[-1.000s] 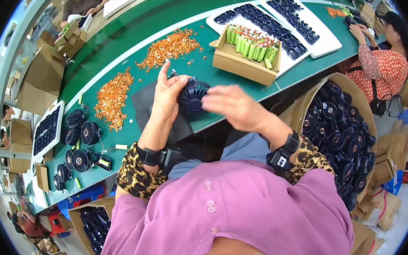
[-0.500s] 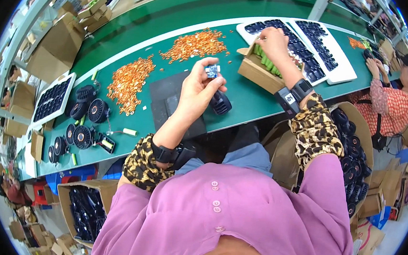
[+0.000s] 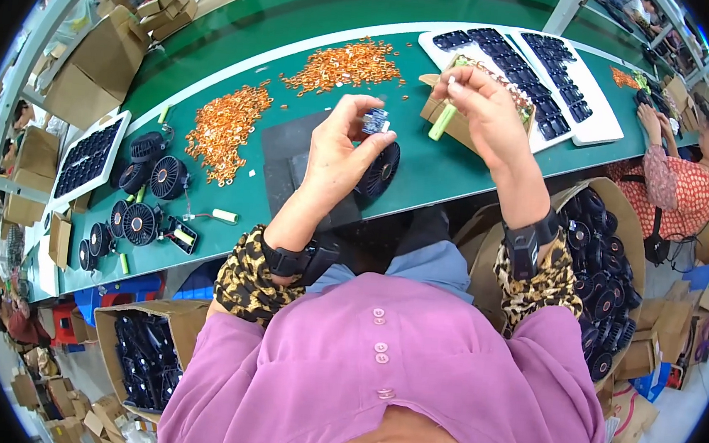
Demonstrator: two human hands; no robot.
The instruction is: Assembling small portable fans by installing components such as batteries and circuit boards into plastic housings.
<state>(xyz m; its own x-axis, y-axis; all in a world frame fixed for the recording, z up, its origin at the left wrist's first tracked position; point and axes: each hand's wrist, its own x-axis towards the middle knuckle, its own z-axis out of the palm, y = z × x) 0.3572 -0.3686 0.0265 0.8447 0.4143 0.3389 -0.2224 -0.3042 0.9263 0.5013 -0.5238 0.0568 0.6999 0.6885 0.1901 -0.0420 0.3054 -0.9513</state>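
Note:
My left hand [image 3: 334,147] is closed around a small black handheld fan. Its round grille [image 3: 383,172] shows below the thumb, and a small blue circuit board [image 3: 375,122] stands out between thumb and fingers. To the right, my right hand [image 3: 489,115] pinches a green cylindrical battery [image 3: 440,123] by a small white piece at its upper end, so the cell hangs tilted below the fingertips. Behind that hand is a cardboard box [image 3: 461,133], partly hidden, with wires along its far side. Under my left hand lies a dark mat [image 3: 286,159].
Two heaps of orange ring-like parts [image 3: 226,132] lie on the green table [image 3: 322,106]. Several black fans [image 3: 139,224] and loose batteries sit at the left. White trays [image 3: 599,132] of black parts stand at the right. A co-worker [image 3: 678,184] sits beyond them.
My right hand has come out of the cardboard box and moved nearer, now with a green battery in its fingers. My left hand still holds the fan, its grille turned more into view.

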